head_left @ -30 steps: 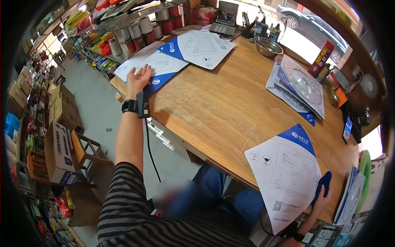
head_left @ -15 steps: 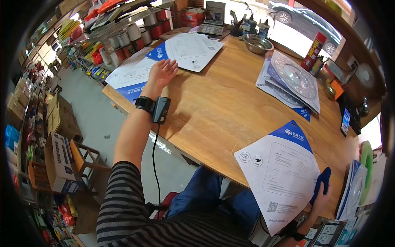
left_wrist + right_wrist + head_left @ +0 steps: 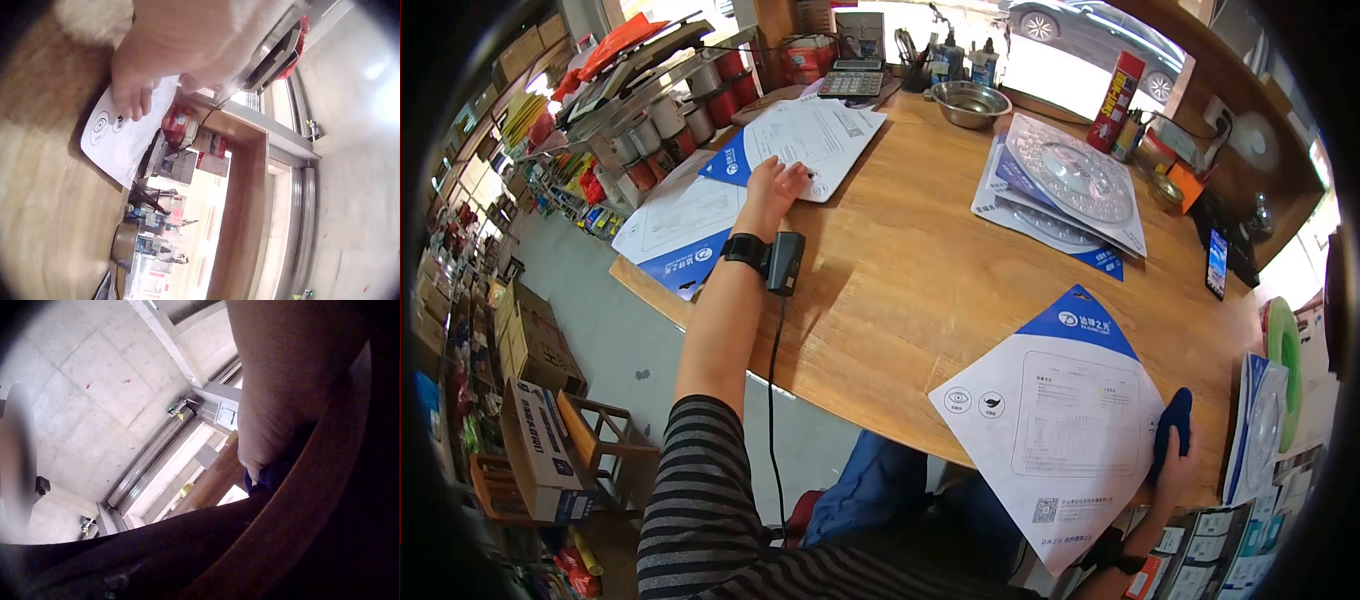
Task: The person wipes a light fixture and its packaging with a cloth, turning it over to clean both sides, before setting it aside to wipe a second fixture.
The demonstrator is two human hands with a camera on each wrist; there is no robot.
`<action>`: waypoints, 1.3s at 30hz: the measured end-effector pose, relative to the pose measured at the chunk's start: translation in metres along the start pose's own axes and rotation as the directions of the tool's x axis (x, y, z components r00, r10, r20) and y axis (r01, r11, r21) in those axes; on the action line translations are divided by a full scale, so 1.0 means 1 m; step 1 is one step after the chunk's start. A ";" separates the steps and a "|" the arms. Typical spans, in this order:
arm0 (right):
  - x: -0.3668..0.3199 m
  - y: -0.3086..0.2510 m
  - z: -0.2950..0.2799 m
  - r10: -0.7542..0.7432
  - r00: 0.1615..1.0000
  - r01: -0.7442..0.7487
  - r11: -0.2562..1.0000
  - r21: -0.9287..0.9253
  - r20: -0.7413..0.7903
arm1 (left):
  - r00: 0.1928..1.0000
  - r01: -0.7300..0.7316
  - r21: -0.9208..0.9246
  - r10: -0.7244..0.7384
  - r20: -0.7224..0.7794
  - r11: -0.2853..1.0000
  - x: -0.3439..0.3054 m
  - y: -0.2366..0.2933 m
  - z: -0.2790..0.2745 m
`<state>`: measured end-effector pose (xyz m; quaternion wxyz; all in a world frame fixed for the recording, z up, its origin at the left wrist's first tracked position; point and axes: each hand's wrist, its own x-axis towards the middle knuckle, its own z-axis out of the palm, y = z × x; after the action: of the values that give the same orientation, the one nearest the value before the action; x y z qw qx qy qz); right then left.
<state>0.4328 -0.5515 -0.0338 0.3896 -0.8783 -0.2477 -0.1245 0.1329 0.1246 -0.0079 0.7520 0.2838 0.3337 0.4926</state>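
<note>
My left hand [image 3: 775,192] hovers at the near edge of a white card with a blue corner [image 3: 810,135], its fingers loosely bent. In the left wrist view those fingers overlap the card's printed corner [image 3: 112,137]. Partly under that card lies a second white-and-blue card [image 3: 665,225]. My right hand [image 3: 1180,468] grips a dark blue cloth [image 3: 1168,430] at the table's right side. Beside it a large printed card [image 3: 1070,420] lies with its lower corner past the table's front edge. The right wrist view shows only a bit of the cloth [image 3: 269,478], mostly hidden.
Packs with clear round discs [image 3: 1080,175] lie at the right of the wooden table [image 3: 870,260]. Behind stand a metal bowl [image 3: 970,105], a red spray can [image 3: 1116,100] and a calculator [image 3: 850,84]. A phone [image 3: 1217,265] leans at the right. Shelves and boxes [image 3: 540,450] fill the left.
My left hand has moved from the lower card at the left to the near edge of the upper one. The right hand keeps hold of the cloth. The head view has shifted.
</note>
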 end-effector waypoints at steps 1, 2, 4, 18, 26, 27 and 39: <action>0.001 0.000 0.002 0.023 1.000 -0.023 1.000 0.007 0.011 | 0.991 -0.075 -0.042 0.080 0.112 0.996 0.015 -0.002 -0.017; -0.001 0.002 0.000 0.064 0.998 -0.064 0.998 -0.003 0.011 | 0.988 -0.144 -0.033 0.146 0.042 0.989 0.008 0.001 -0.009; 0.001 -0.001 -0.001 0.058 0.997 -0.064 0.990 0.123 0.054 | 0.966 -0.210 0.084 0.194 0.168 0.974 -0.020 0.002 0.012; 0.005 -0.015 -0.004 0.221 0.961 -0.141 0.909 0.392 -0.167 | -0.160 -0.987 -0.147 -0.523 0.837 0.067 -0.390 -0.139 0.087; 0.002 -0.004 -0.003 0.276 0.937 -0.131 0.845 0.518 -0.215 | -0.175 -0.977 -0.199 -0.257 0.950 -0.071 -0.397 -0.108 0.132; 0.003 -0.002 -0.004 0.330 0.915 -0.142 0.804 0.577 -0.234 | -0.138 -0.989 -0.146 -0.227 0.964 -0.015 -0.397 -0.094 0.139; 0.002 -0.002 -0.014 0.426 0.893 -0.063 0.433 0.899 -0.143 | 0.465 0.511 0.080 -0.353 0.812 0.856 -0.339 -0.088 0.095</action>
<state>0.4332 -0.5599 -0.0219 0.8339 -0.5423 -0.0697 -0.0749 0.1568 -0.2316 0.0598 0.9404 0.3133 -0.0259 0.1296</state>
